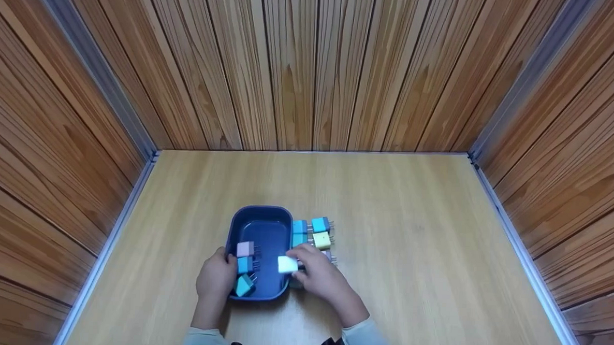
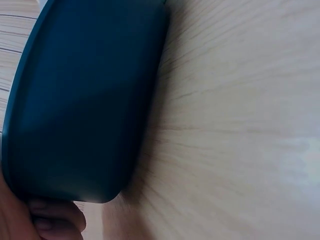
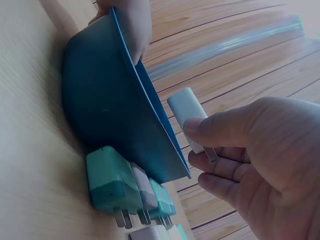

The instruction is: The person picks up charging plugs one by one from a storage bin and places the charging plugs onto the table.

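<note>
A dark blue plastic basin [image 1: 261,290] stands on the table. My left hand [image 1: 216,273] grips its left rim, thumb over the edge; in the left wrist view the curled fingers [image 2: 59,220] press against its outer wall. Between thumb and fingers my right hand [image 1: 323,277] pinches a white charger plug [image 1: 287,265] above the basin's right rim, its metal prongs toward the palm. Inside the basin lie a pink charger plug [image 1: 245,249], a blue one [image 1: 245,265] and a tilted teal one [image 1: 244,285], along the left side.
Several more charger plugs sit right of the basin, among them a blue one [image 1: 320,224], a yellow one [image 1: 322,240] and a teal one [image 3: 111,180]; my right hand hides some. Wood-patterned panels [image 1: 291,68] enclose the table [image 1: 413,239] at the back and both sides.
</note>
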The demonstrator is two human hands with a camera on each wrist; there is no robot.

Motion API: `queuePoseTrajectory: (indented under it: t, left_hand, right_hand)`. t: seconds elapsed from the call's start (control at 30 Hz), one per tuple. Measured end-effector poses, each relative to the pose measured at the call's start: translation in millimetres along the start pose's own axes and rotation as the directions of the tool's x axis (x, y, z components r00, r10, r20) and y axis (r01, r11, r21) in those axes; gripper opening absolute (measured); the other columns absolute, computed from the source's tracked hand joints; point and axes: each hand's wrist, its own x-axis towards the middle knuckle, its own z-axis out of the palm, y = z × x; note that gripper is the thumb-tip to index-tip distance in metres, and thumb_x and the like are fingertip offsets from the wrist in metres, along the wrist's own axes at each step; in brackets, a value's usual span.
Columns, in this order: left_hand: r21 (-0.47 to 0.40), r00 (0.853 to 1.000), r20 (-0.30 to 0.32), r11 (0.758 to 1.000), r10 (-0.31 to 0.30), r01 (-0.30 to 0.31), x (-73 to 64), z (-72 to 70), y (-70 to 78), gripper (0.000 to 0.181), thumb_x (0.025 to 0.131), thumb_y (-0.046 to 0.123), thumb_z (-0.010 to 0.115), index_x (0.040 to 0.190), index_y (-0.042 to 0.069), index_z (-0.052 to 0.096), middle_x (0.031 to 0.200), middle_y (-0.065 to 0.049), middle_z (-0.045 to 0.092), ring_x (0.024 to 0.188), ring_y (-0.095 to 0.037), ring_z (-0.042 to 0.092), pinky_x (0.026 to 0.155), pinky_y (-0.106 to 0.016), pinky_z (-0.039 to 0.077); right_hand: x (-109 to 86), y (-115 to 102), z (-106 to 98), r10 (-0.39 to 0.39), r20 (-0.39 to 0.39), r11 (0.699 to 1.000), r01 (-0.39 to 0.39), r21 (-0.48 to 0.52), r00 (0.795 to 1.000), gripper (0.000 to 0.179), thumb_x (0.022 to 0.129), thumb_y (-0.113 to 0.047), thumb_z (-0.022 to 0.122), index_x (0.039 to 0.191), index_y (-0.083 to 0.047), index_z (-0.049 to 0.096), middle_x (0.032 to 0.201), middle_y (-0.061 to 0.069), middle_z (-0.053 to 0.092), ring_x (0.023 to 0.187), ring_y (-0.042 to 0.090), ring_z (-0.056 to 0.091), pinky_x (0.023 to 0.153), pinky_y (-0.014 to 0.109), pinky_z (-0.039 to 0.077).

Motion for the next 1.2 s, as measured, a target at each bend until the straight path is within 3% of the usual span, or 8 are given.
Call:
queuePoseTrajectory:
  t: [0.2, 0.53, 0.77, 1.2]
  left_hand:
    - [0.002, 1.0, -0.009, 1.0, 0.003, -0.003, -0.6, -0.2, -0.2, 0.025, 0.105, 0.03, 0.047, 0.107, 0.009, 0.062, 0.082, -0.008, 0.059, 0.071, -0.025, 0.054, 0.057, -0.036, 0.036]
    - [-0.016, 1.0, 0.005, 1.0, 0.003, -0.003, 0.7, 1.0, 1.3, 0.027, 0.106, 0.03, 0.046, 0.111, 0.008, 0.063, 0.083, -0.008, 0.06, 0.072, -0.023, 0.056, 0.059, -0.034, 0.038]
    - [-0.028, 1.0, 0.008, 1.0, -0.002, 0.003, 0.7, 1.2, 0.0, 0.028, 0.106, 0.03, 0.046, 0.112, 0.008, 0.063, 0.083, -0.008, 0.061, 0.072, -0.023, 0.057, 0.06, -0.034, 0.039]
    - [-0.025, 1.0, -0.003, 1.0, 0.014, -0.014, 0.0, 0.8, -0.1, 0.026, 0.105, 0.029, 0.047, 0.108, 0.008, 0.063, 0.082, -0.008, 0.062, 0.07, -0.023, 0.056, 0.057, -0.035, 0.037]
  right_hand:
    - [-3.7, 3.0, -2.1, 0.021, -0.015, 0.999, -0.021, 0.027, 1.0, 0.041, 0.098, -0.014, 0.071, 0.137, -0.018, 0.063, 0.135, -0.003, 0.06, 0.125, 0.017, 0.058, 0.105, 0.039, 0.049]
    - [-11.5, 2.6, -10.0, -0.006, -0.065, 1.0, 0.008, 0.03, 0.998, 0.039, 0.095, -0.009, 0.072, 0.133, -0.014, 0.065, 0.131, -0.001, 0.062, 0.121, 0.018, 0.06, 0.1, 0.038, 0.052]
    - [-17.5, 4.5, -13.5, 0.07, -0.08, 0.996, -0.066, 0.053, 0.994, 0.04, 0.096, -0.007, 0.07, 0.134, -0.018, 0.064, 0.137, 0.0, 0.059, 0.125, 0.019, 0.059, 0.1, 0.038, 0.052]
    - [-24.9, 16.8, -15.9, 0.137, -0.09, 0.987, -0.128, 0.099, 0.987, 0.047, 0.094, 0.001, 0.07, 0.138, -0.012, 0.062, 0.138, 0.003, 0.058, 0.13, 0.022, 0.056, 0.105, 0.042, 0.048]
